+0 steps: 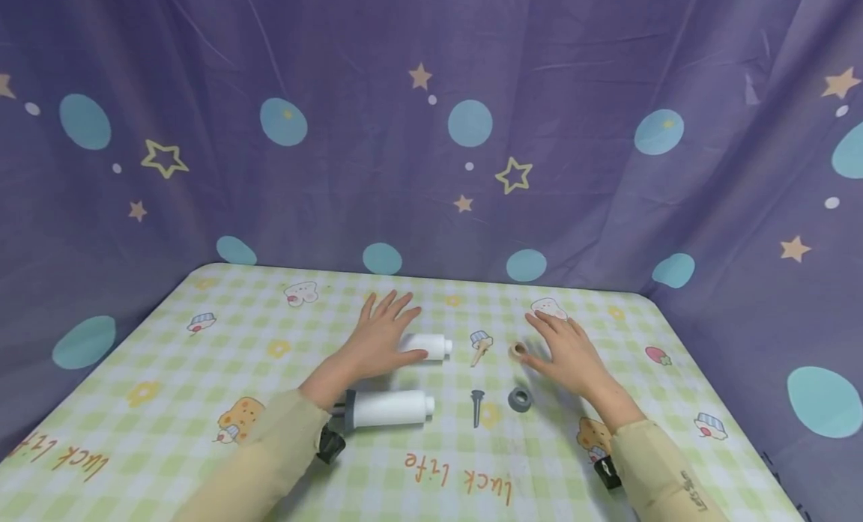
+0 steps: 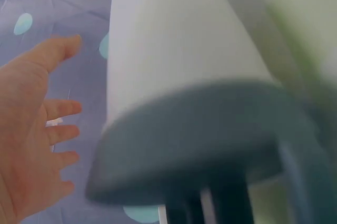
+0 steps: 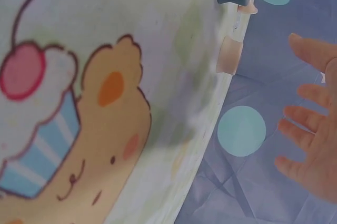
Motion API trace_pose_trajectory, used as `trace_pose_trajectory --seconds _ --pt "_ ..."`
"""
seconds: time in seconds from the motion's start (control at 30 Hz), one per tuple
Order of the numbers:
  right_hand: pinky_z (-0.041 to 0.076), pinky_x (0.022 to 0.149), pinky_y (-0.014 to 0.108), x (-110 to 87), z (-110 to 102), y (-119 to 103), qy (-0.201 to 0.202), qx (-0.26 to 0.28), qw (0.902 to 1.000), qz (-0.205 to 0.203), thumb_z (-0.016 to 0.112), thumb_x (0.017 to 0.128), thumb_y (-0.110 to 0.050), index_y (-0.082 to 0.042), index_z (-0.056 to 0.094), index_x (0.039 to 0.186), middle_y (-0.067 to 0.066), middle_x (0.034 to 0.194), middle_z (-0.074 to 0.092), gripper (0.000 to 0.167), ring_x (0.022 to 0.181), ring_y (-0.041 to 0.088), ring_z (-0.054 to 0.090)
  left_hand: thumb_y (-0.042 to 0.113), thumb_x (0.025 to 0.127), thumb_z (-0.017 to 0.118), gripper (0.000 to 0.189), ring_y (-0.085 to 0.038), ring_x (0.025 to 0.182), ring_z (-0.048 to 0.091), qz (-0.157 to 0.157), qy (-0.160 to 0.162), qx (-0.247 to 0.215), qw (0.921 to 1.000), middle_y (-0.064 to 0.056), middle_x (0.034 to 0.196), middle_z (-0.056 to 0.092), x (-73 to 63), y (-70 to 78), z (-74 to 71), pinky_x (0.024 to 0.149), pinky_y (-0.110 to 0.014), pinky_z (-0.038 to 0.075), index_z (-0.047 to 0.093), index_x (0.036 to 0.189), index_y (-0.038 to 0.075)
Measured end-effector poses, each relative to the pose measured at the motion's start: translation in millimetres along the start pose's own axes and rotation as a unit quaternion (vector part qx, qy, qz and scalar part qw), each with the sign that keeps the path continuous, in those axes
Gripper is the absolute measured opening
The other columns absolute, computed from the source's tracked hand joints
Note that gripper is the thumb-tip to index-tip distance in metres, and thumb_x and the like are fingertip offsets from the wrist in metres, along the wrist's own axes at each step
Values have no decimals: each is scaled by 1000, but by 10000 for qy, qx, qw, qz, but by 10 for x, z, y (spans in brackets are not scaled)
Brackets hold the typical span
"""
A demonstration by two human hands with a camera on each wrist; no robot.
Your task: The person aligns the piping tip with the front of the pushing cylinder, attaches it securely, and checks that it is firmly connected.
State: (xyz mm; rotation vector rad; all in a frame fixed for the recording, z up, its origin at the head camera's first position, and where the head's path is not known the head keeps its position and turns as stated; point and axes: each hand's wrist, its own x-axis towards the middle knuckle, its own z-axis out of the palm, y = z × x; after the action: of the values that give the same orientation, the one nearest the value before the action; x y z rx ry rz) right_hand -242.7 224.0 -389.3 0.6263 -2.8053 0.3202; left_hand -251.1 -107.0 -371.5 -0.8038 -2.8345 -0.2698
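Two bare hands reach over a table covered by one green-and-white checked tablecloth (image 1: 391,499), on which six loose pieces lie: two white cylinders, two pegs and two rings.

The left hand (image 1: 379,342) has its fingers straight and spread, thumb apart, gripping nothing. It is over the far white cylinder (image 1: 434,345), hiding its left part; whether they touch I cannot tell. The near white cylinder (image 1: 389,408) lies on its side beside the left forearm, with one dark grey flange (image 1: 350,410) at its left end and one small white nub at its right. The left wrist view shows two dark prongs beyond that flange.

The right hand (image 1: 569,357) also has its fingers extended and parted, holding nothing. Its thumb is near the beige ring (image 1: 513,351), and the right wrist view shows the two apart. The grey ring (image 1: 518,407) lies nearer the person.

Between the cylinders and the rings lie one beige peg (image 1: 480,351) and, nearer the person, one grey peg (image 1: 476,411).

Two pale sleeves (image 1: 263,447) cover the forearms, and one purple curtain (image 1: 573,58) with stars and blue-green ovals hangs behind the table.
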Motion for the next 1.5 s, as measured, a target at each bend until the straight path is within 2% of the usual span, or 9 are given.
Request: trace_pose_trajectory --seconds 0.13,0.2,0.33,0.47,0.63,0.87,1.07,1.3,1.5 --pt "35 94 56 27 48 14 -69 162 9998 85 66 81 -36 -7 40 137 19 138 40 68 122 38 42 49 84 57 70 -33 135 24 30 -22 -141 9999 -14 146 28 72 68 56 107 -54 16 37 138 9" --pt "37 92 56 43 71 20 -173 267 9993 175 65 82 -35 -7 40 136 19 137 40 66 122 38 42 46 84 58 68 -31 132 29 42 -37 -177 9998 -14 145 31 112 107 80 106 -52 22 37 138 9" --pt "42 88 52 79 109 24 -354 424 9980 309 64 83 -35 -9 41 136 17 134 45 63 113 33 51 40 85 60 64 -29 126 40 68 -53 -224 9997 -14 139 40 187 199 103 101 -48 32 40 136 8" --pt "47 83 47 112 133 18 -450 487 9973 330 64 83 -31 -7 43 134 14 130 50 60 102 27 59 36 85 61 58 -28 117 47 119 -67 -248 9996 -11 130 49 255 289 112 97 -45 37 44 133 7" --pt "47 83 45 151 172 11 -608 524 9960 388 66 82 -25 -6 46 131 13 128 52 57 101 27 59 33 85 61 48 -24 107 55 204 -89 -161 9996 -8 120 56 348 376 154 91 -41 43 53 125 9" --pt "46 85 46 251 218 24 -949 443 9931 532 64 82 -27 -7 50 128 12 125 54 52 104 27 57 30 85 62 31 -21 97 59 307 -249 -109 9992 -3 111 62 500 501 177 85 -38 46 63 112 13" --pt "45 86 47 312 229 27 -987 509 9924 521 64 82 -23 -6 53 124 13 119 58 47 104 29 57 25 84 63 25 -18 90 61 409 -333 -248 9983 -2 103 63 637 574 256 80 -34 48 65 107 13" --pt "47 83 45 347 263 29 -863 537 9935 504 64 81 -19 -8 58 118 10 111 61 39 100 27 59 27 86 62 24 -17 87 61 305 -613 -325 9971 -1 100 64 808 649 338 75 -32 49 66 106 13" --pt "48 79 44 353 289 31 -893 589 9932 454 67 79 -18 -9 61 113 8 105 61 36 95 27 60 26 87 60 23 -18 90 60 19 -1027 -592 9929 -1 101 63 899 695 411 76 -33 49 66 105 13"
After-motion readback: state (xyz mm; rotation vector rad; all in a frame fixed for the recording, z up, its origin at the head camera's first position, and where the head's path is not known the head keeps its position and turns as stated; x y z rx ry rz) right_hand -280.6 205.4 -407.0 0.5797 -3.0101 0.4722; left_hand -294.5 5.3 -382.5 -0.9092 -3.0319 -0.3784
